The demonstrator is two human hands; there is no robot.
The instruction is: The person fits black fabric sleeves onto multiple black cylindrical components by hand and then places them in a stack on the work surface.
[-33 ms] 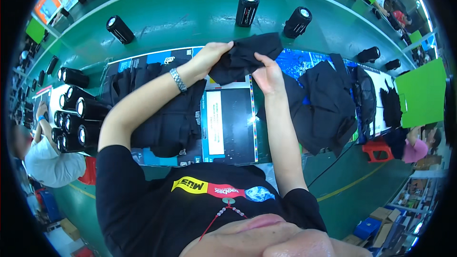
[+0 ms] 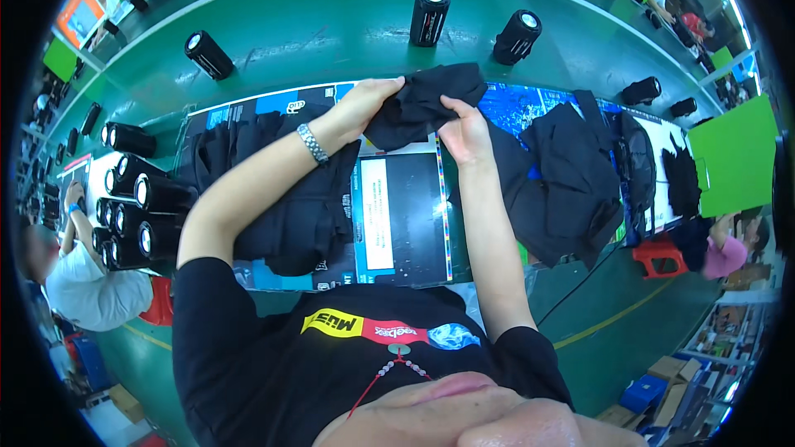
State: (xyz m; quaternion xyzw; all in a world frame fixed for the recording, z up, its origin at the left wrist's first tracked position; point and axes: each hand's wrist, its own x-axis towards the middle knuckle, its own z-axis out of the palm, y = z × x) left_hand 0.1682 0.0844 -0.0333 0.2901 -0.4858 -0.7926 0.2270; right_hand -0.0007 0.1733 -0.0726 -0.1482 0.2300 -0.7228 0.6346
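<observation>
A piece of black cloth (image 2: 432, 101) is held up between my two hands, over the far edge of the work table. My left hand (image 2: 370, 106) grips its left side, thumb on top. On the right side, my right hand (image 2: 468, 134) pinches the cloth with the thumb above; its other fingers are mostly hidden. Stacked black cloth pieces (image 2: 286, 190) lie under my left forearm. To the right of my right forearm is a loose heap of black cloth (image 2: 571, 182). Between my arms, printed cardboard (image 2: 414, 223) covers the table.
Black cylindrical speakers (image 2: 153, 192) stand grouped at the left. Three more, including one speaker (image 2: 431, 16), stand on the green surface (image 2: 331, 25) beyond the table. A green panel (image 2: 733, 157) rises at the right. Co-workers sit on both sides, near red stools (image 2: 658, 257).
The cloth's far edge has dropped slightly toward me. Both hands keep their hold and have barely moved; the whole view has shifted a little.
</observation>
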